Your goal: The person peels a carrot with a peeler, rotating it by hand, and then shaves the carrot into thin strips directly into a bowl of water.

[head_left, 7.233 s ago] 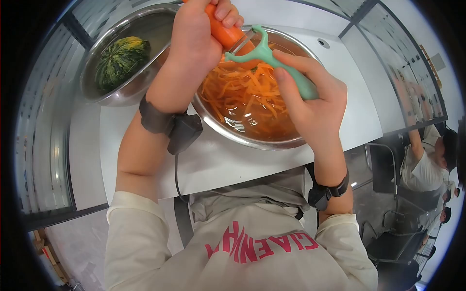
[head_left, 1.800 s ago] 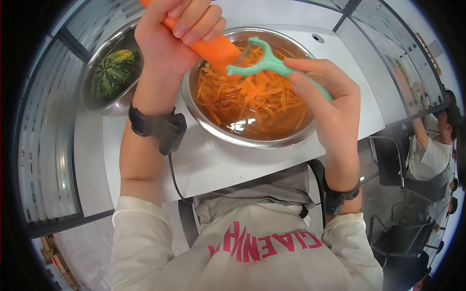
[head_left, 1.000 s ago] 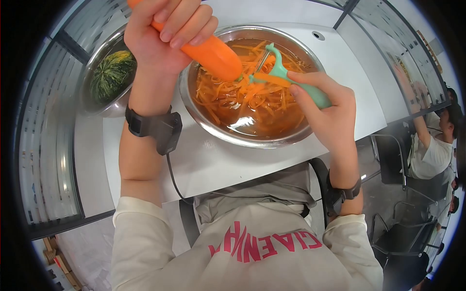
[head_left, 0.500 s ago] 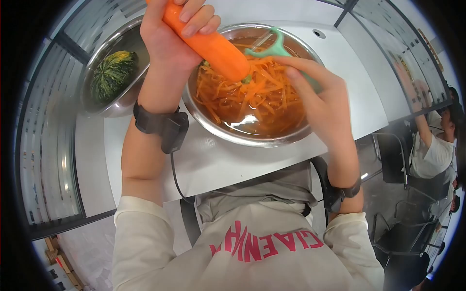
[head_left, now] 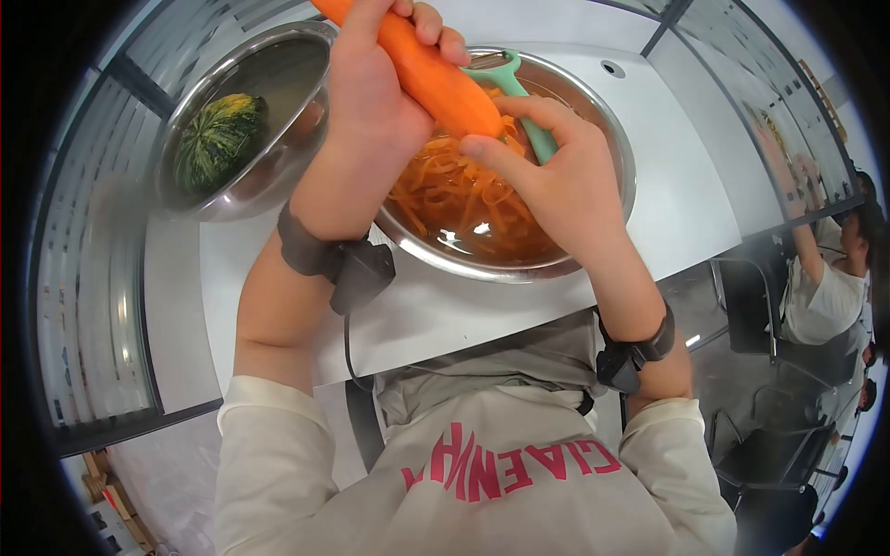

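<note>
A peeled orange carrot (head_left: 436, 82) slants down over the bowl, with my left hand (head_left: 385, 83) wrapped around it. My right hand (head_left: 565, 176) has its thumb and index finger at the carrot's lower end. A mint-green peeler (head_left: 530, 116) lies in that same hand, its handle running into the palm and its blade head pointing away from me. Beneath both hands stands a steel bowl (head_left: 623, 199) of orange-tinted water and carrot peelings (head_left: 468, 199). My right hand's other fingers are mostly hidden.
To the left a second steel bowl (head_left: 320, 120) holds a green and yellow squash (head_left: 222, 139). Both bowls are on a white table (head_left: 681, 176) with a cable hole (head_left: 612, 69). Glass partitions flank it. Black chairs (head_left: 769, 454) and another person (head_left: 825, 287) are at the right.
My left hand and the carrot have shifted right. My right hand has come in to the carrot's lower end, and more of the peeler's handle shows.
</note>
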Tool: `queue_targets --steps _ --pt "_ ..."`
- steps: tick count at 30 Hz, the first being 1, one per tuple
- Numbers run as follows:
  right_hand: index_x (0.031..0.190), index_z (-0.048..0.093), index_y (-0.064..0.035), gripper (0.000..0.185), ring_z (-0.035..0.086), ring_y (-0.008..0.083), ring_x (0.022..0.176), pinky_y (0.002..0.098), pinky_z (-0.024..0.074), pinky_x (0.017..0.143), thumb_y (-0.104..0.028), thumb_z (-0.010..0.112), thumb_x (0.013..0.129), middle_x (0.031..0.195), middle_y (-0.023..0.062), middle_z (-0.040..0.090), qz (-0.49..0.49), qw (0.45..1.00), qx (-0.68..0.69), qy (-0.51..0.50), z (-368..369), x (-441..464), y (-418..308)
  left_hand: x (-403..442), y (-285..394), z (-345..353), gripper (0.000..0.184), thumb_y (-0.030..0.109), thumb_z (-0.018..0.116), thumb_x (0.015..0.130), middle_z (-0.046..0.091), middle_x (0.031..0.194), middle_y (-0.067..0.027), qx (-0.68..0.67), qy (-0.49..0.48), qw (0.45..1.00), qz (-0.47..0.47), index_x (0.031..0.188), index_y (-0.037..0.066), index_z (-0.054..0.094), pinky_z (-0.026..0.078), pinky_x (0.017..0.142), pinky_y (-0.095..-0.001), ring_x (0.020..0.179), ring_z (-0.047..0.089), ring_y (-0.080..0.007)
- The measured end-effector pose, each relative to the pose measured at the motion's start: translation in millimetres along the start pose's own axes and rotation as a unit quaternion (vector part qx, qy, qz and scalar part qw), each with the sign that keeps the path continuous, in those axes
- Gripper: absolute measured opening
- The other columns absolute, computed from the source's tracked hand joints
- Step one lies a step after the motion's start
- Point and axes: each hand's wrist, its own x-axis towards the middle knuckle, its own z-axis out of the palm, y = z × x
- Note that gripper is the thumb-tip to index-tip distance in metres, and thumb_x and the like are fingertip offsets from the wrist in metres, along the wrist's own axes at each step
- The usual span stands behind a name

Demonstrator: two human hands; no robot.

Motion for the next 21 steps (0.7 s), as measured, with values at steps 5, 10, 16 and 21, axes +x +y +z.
queue_targets --steps 5,10,16,21 --pt "0.115 0.074 -0.001 0.037 0.067 0.0202 0.084 0.0323 0.0513 0.078 -0.026 0.081 0.089 0.093 0.011 0.072 -0.025 0.998 -0.012 0.05 -12 -7 -5 10 8 -18 0.03 0.034 0.062 0.103 0.044 0.065 0.0002 0.011 -0.038 0.999 -0.014 0.085 0.017 0.045 0.046 0.058 -0.0357 0.052 0.047 -0.0165" --pt "0.118 0.073 0.0 0.023 0.063 0.0095 0.078 0.0232 0.0494 0.073 -0.008 0.07 0.097 0.092 0.0085 0.074 -0.015 0.991 0.032 0.128 -37 -32 -31 13 11 -17 0.029 0.032 0.062 0.102 0.045 0.065 0.0 0.034 -0.019 0.999 0.004 0.086 0.017 0.045 0.046 0.056 -0.0359 0.051 0.047 -0.0164" --pt "0.116 0.075 -0.0003 0.028 0.074 0.0208 0.084 0.0283 0.0557 0.075 0.002 0.074 0.088 0.101 0.0146 0.077 -0.142 0.987 -0.06 0.049 -38 -40 -42 12 9 -16 0.029 0.03 0.064 0.101 0.046 0.065 -0.0013 0.049 -0.026 0.998 0.009 0.085 0.015 0.045 0.046 0.059 -0.0358 0.053 0.049 -0.018" --pt "0.117 0.075 -0.0002 0.025 0.07 0.0138 0.082 0.0245 0.0532 0.076 0.001 0.072 0.092 0.102 0.0116 0.078 -0.186 0.979 -0.067 0.05 -29 -27 -41 8 8 -13 0.029 0.029 0.066 0.1 0.049 0.066 -0.0032 0.083 -0.04 0.995 0.022 0.084 0.013 0.047 0.046 0.061 -0.0345 0.056 0.052 -0.0189"
